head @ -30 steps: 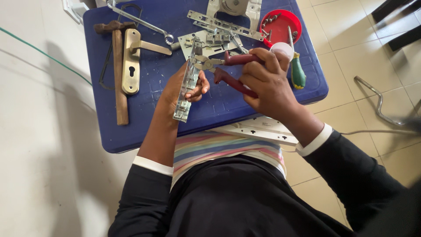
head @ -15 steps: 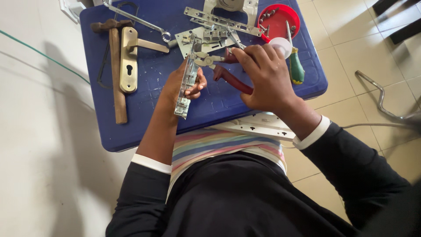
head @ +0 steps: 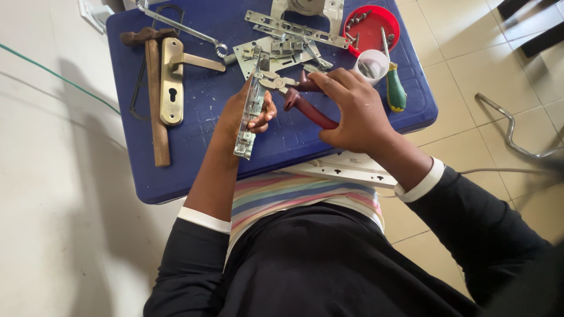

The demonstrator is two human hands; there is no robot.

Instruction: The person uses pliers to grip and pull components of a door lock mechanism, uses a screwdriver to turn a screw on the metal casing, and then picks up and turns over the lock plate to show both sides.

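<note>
Left hand [head: 244,114], right hand [head: 352,111]: closed grip.

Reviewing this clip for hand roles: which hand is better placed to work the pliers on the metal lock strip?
Right. The right hand already grips the red-handled pliers, whose tip meets the metal lock strip. The left hand is occupied holding that strip.

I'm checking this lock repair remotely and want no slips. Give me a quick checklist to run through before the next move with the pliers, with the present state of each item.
1. Left hand grips the metal lock strip: ok.
2. Right hand closed around the red-handled pliers: ok.
3. Plier tips meet the strip's upper end: ok.
4. What the tips pinch: cannot tell, too small.
5. Strip braced on the blue table: not ok, held above it.
6. Screws kept in the red dish: ok.
</note>
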